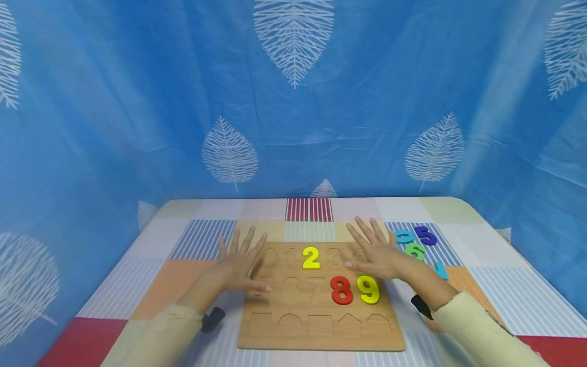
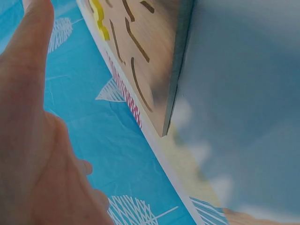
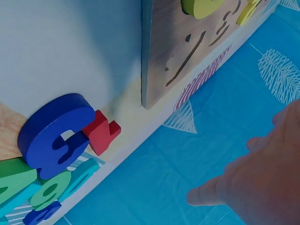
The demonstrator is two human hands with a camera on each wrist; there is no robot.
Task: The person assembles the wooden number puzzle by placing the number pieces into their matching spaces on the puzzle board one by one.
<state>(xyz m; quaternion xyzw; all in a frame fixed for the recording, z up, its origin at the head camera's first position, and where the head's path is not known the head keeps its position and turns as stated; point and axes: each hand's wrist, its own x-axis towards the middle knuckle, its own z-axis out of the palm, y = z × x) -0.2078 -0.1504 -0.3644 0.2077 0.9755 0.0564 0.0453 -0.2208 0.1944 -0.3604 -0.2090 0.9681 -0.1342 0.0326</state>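
A wooden number board [image 1: 293,329] lies on the table, with a yellow 2 [image 1: 311,258], a red 8 [image 1: 341,290] and a yellow 9 [image 1: 368,289] on it. Over the board's left edge is my left hand [image 1: 238,267], fingers spread and holding nothing. My right hand [image 1: 378,255] is over the upper right corner, its fingers likewise spread and free of any piece. Beyond the right wrist lie a purple 5 [image 1: 426,235], a light blue 0 [image 1: 404,236] and a green 6 [image 1: 415,251]. The forearm partly hides a light blue piece [image 1: 441,270].
The right wrist view also shows a dark blue 3 [image 3: 47,131] and a red piece [image 3: 101,133] beside the board. Several recesses in the board hold no piece. A patchwork cloth [image 1: 151,239] covers the table, and a blue leaf-print curtain [image 1: 357,127] surrounds it.
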